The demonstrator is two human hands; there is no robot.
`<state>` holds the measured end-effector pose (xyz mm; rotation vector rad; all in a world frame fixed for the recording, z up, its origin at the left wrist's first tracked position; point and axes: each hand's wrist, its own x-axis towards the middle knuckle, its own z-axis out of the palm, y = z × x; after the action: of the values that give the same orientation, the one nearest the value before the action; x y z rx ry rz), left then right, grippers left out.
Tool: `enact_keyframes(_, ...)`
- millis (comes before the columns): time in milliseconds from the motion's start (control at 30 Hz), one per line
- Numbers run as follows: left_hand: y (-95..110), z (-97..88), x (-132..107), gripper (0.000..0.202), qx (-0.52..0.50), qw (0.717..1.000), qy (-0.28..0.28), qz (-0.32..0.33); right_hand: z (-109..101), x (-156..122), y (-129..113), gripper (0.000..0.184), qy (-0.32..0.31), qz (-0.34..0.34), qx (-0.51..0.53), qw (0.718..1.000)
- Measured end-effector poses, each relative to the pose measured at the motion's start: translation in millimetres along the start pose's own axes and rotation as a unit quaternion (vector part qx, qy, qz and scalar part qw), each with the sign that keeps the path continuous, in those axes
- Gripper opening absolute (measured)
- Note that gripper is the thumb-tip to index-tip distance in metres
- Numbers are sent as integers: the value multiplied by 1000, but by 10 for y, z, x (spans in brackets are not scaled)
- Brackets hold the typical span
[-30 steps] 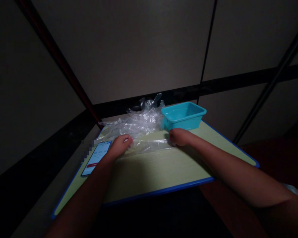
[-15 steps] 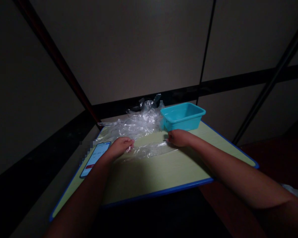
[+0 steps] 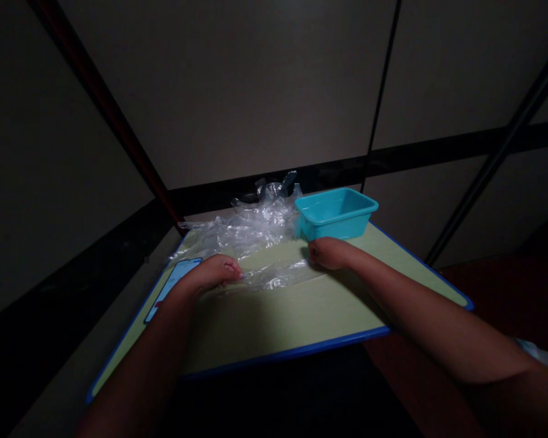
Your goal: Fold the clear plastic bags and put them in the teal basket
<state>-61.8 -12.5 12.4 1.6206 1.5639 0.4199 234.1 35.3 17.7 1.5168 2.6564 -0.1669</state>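
A clear plastic bag stretches flat just above or on the table between my two hands. My left hand is closed in a pinch on the bag's left end. At the other end, my right hand has its fingers curled shut on the plastic, close in front of the turquoise basin. Behind the bag lies a heap of crumpled clear plastic bags, reaching to the basin's left side.
A phone with a lit screen lies at the table's left edge, partly behind my left forearm. The pale yellow table has a blue rim. Wall panels stand right behind it.
My left hand has turned and shifted slightly, its fingers now closed round the bag's left end. My right hand has hardly moved.
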Motion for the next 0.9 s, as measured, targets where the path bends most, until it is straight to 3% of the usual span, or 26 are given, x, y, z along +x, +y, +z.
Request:
enact_keyframes(167,9,-11,-14,27,13,1000,3,3,-13,-22,-13,31,11,-11,16,1000)
enact_keyframes(467,-33,-16,-9,31,-30,999,7,12,-9,-18,-20,23,35,-39,54,997)
enact_keyframes(667,-8,-22,-34,33,23,1000,-16,6,-11,7,-18,14,44,-39,79,995)
enact_keyframes(900,28,25,-33,27,-4,998,44,53,-17,11,-20,15,22,-39,53,998)
